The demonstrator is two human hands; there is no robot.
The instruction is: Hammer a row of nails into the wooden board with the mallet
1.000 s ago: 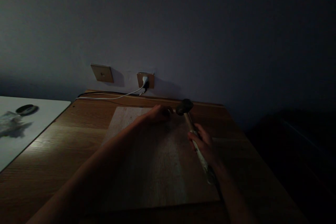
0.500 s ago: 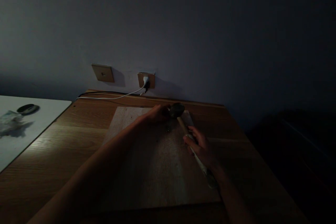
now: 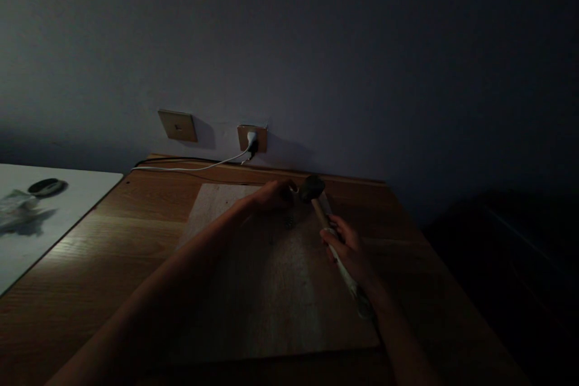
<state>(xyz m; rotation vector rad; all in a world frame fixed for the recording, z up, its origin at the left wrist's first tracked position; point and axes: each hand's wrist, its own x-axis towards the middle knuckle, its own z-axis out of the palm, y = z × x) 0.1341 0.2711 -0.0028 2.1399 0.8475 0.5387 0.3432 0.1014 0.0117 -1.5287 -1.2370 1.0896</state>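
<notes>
R hand (image 3: 349, 253) fists dark-headed, pale-handled hammer (image 3: 321, 215) — L hand (image 3: 271, 196) bunched, on what unclear, nr pale wooden board (image 3: 271, 301) far edge.

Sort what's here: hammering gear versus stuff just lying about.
In use: hammer, gripped by right hand; wooden board; left hand on the board beside the hammer head.
Lying about: white cable; dark round object; wall switch.

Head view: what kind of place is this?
Probably a dim room in a home: a wooden table, a wall socket with a white cable, and a hammer in the right hand over a wooden board.
</notes>
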